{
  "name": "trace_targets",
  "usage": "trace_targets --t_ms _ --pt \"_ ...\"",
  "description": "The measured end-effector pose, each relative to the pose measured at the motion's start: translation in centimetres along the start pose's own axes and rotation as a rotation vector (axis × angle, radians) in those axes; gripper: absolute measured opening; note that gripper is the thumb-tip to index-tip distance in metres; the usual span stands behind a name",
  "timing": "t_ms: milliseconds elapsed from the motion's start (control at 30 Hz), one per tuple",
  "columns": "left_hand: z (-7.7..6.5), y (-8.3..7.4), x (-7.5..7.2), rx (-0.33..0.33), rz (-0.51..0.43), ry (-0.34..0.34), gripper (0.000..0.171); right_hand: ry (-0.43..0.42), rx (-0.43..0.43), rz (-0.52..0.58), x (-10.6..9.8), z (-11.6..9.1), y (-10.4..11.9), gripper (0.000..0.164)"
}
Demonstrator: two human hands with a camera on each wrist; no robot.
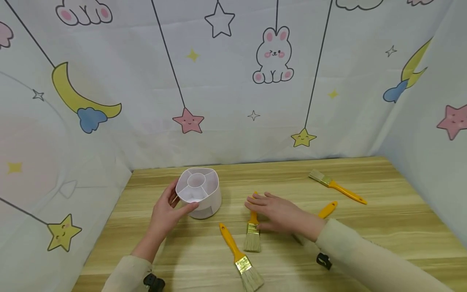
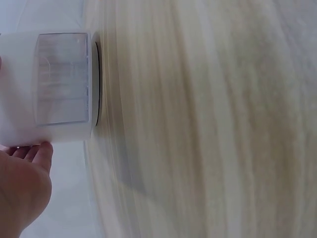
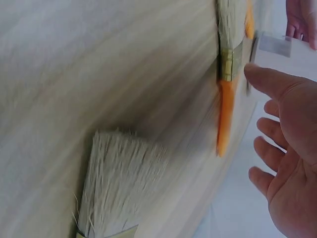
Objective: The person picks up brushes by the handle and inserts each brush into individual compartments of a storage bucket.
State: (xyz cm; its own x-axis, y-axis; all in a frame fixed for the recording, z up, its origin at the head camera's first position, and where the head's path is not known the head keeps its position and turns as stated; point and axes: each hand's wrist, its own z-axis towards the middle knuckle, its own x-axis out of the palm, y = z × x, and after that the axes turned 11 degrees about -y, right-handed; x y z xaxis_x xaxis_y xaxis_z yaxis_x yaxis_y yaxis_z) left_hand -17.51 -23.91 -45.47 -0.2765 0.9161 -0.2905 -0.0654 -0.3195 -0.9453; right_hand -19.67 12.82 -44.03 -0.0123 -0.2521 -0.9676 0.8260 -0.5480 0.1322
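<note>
My left hand (image 1: 166,211) grips a white round desk organizer (image 1: 213,202) with several compartments around a central cup. The thumb lies along its near side, the fingers round its left. A clear window (image 2: 63,79) shows on its side in the left wrist view. My right hand (image 1: 275,211) is over a flat paintbrush (image 1: 252,237) with an orange handle, fingers spread and relaxed. In the right wrist view, the thumb is close to that paintbrush's metal band (image 3: 229,63), and nothing is gripped. Part of the handle is hidden under the hand in the head view.
Another paintbrush (image 1: 233,247) lies left of the right hand, bristles towards me. A further paintbrush (image 1: 328,209) is partly covered by my right forearm. One more paintbrush (image 1: 339,187) lies at the back right. A printed cloth (image 1: 237,81) hangs behind the wooden table (image 1: 284,174).
</note>
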Motion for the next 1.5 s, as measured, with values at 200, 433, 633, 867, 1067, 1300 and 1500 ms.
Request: trace_targets --t_ms 200,433,633,867,1067,1300,1500 --pt "0.2 -0.1 -0.1 -0.005 -0.016 0.006 0.100 0.004 -0.025 -0.007 0.1 0.7 -0.6 0.061" --pt "0.2 -0.3 -0.2 -0.028 -0.058 0.021 0.100 0.079 -0.036 -0.014 0.3 1.6 -0.8 0.060" --pt "0.1 -0.3 -0.2 -0.039 -0.078 0.040 0.100 0.106 -0.050 0.006 0.6 1.9 -1.1 0.055" --pt "0.1 -0.4 -0.2 -0.036 -0.086 0.042 0.099 0.110 -0.102 0.009 1.1 2.0 -1.5 0.049" --pt "0.1 -0.4 -0.3 -0.024 -0.085 0.036 0.099 0.087 -0.145 -0.045 1.5 2.1 -1.8 0.046" --pt "0.0 -0.4 -0.3 -0.024 -0.075 0.039 0.099 0.011 -0.218 -0.043 2.0 1.8 -2.0 0.043" --pt "0.0 -0.4 -0.3 -0.021 -0.076 0.038 0.098 -0.027 -0.236 -0.023 2.1 1.8 -2.0 0.039"
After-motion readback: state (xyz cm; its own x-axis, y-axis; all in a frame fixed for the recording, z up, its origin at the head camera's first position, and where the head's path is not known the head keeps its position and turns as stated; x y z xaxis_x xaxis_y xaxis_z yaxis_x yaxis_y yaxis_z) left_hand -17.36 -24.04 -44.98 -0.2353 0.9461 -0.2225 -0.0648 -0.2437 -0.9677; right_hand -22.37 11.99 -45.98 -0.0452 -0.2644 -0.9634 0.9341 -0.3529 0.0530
